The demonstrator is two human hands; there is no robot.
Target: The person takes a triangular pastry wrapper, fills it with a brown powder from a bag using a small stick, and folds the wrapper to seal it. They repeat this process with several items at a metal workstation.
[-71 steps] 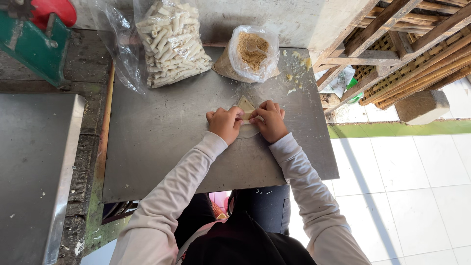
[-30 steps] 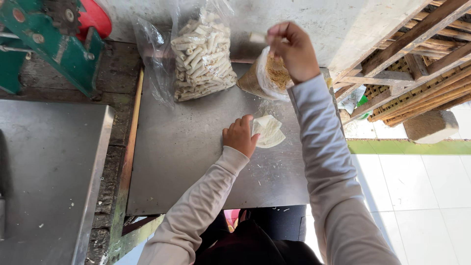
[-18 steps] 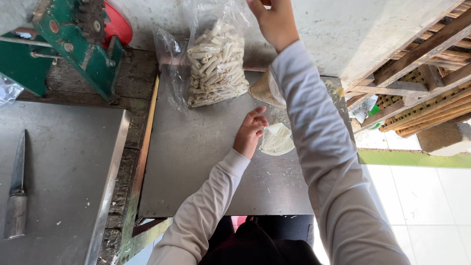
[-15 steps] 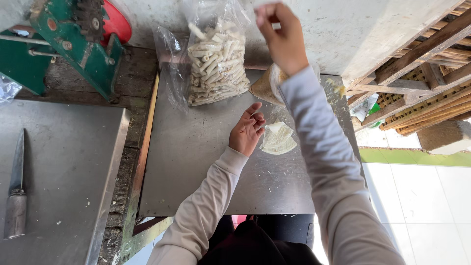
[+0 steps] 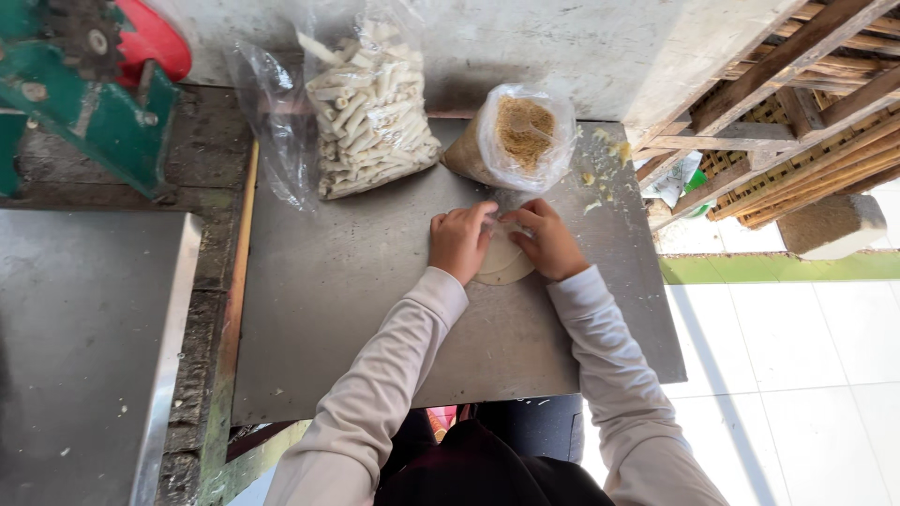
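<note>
Steel worktop (image 5: 356, 309), near centre: one pale round wrapper (image 5: 503, 265), thin, soft, tear-prone, pinched at its top edge by my left hand (image 5: 459, 241) and right hand (image 5: 551, 242), best handled by the rim.

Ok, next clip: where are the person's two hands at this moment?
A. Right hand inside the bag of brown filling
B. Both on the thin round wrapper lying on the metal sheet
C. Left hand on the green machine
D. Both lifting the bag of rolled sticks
B: the left hand and right hand both rest on the pale round wrapper, flat on the metal sheet, apart from both bags.
</note>
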